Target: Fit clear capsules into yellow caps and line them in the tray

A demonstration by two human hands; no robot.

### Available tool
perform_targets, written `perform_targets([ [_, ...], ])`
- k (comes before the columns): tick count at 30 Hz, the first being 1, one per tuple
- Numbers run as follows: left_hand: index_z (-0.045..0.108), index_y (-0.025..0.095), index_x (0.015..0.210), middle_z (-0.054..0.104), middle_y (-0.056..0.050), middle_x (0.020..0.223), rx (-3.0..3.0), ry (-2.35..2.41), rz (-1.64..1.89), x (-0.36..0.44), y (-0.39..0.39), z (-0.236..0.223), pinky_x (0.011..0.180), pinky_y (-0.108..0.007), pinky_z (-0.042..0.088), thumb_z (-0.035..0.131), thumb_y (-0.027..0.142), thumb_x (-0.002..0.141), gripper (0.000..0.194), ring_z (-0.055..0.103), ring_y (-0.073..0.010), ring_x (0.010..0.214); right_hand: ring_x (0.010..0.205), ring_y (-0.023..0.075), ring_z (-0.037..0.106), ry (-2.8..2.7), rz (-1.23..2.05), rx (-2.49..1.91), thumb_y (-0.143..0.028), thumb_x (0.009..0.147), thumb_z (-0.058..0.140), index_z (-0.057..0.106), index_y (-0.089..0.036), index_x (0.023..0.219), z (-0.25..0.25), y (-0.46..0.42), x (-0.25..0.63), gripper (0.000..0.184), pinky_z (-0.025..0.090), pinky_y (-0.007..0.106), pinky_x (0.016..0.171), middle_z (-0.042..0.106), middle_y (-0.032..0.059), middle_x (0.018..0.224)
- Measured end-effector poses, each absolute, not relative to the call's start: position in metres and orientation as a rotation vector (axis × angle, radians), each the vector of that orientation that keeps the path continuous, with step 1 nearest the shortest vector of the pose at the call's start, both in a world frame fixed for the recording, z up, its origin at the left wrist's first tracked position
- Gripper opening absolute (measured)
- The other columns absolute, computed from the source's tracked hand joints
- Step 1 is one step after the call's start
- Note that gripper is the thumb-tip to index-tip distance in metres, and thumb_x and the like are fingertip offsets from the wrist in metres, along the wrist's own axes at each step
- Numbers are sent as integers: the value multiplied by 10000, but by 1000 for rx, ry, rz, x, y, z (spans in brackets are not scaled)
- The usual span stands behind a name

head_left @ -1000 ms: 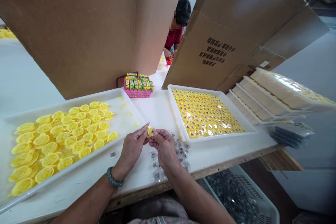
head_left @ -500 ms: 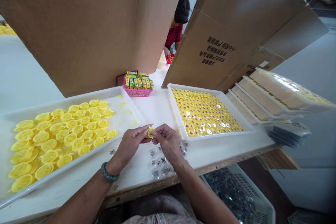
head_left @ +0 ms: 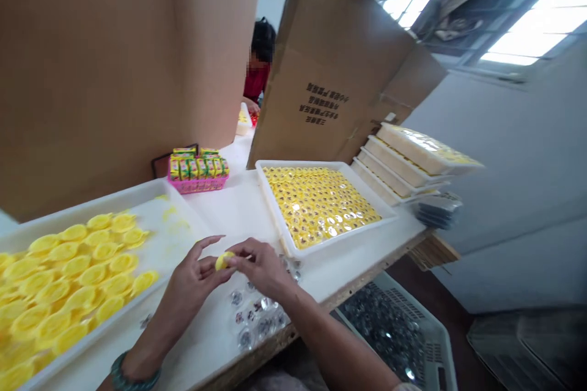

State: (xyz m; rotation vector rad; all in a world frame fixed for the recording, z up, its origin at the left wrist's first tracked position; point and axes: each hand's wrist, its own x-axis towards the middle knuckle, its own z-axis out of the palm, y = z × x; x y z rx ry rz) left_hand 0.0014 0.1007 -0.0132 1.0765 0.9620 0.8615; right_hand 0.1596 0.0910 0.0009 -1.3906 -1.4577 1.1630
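My left hand point(head_left: 191, 281) and my right hand point(head_left: 261, 267) meet over the white table, both pinching one small yellow round piece point(head_left: 223, 260) between thumbs and fingertips. The left index finger sticks out above it. Several small clear round caps point(head_left: 257, 314) lie on the table under my right wrist. A white tray of loose yellow round pieces point(head_left: 68, 278) sits to the left. A second white tray point(head_left: 282, 220), packed with yellow pieces under clear caps, stands just right of my hands.
Tall cardboard sheets point(head_left: 114, 61) wall off the back. A pink basket of small green-yellow packets point(head_left: 198, 170) stands behind the trays. Stacked white trays point(head_left: 413, 162) sit at the far right. A grey crate of clear caps point(head_left: 398, 330) is below the table edge. Another person in red point(head_left: 255, 76) works beyond.
The view has swung right and up, so everything sits further left in the picture. Both hands still hold the yellow piece; my left index finger has lifted away from it.
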Motion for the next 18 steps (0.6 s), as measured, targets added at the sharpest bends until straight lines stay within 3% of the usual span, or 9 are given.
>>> perform_targets([
  [7, 359, 227, 1295, 703, 4, 761, 1025, 962, 811, 6, 102, -14, 802, -337, 523, 774, 426, 587, 845, 663, -222, 800, 659, 118, 536, -1405, 960, -1463, -173, 736, 633, 711, -198, 796, -9, 85, 151, 101, 403, 219, 599, 606, 6, 743],
  [10, 340, 209, 1320, 691, 10, 705, 990, 984, 855, 13, 100, -14, 791, -330, 530, 760, 481, 577, 895, 666, -225, 797, 643, 121, 550, -1298, 1096, -1421, -282, 734, 656, 716, -195, 769, -10, 84, 154, 112, 413, 222, 587, 618, 6, 728],
  [14, 328, 223, 1345, 705, -5, 729, 1012, 1038, 867, 20, 101, -19, 721, -324, 551, 762, 542, 525, 981, 674, -244, 780, 536, 100, 516, -1244, 1396, -1311, -429, 620, 739, 715, -190, 740, 4, 93, 177, 269, 395, 214, 531, 611, -17, 612],
  [18, 419, 267, 1278, 710, -71, 980, 1039, 1108, 829, 16, 105, -31, 792, -380, 548, 659, 622, 608, 796, 668, -285, 880, 533, 78, 514, -1089, 1131, -1343, -454, 662, 705, 691, -149, 758, 25, 134, 232, 321, 418, 207, 554, 634, 6, 649],
])
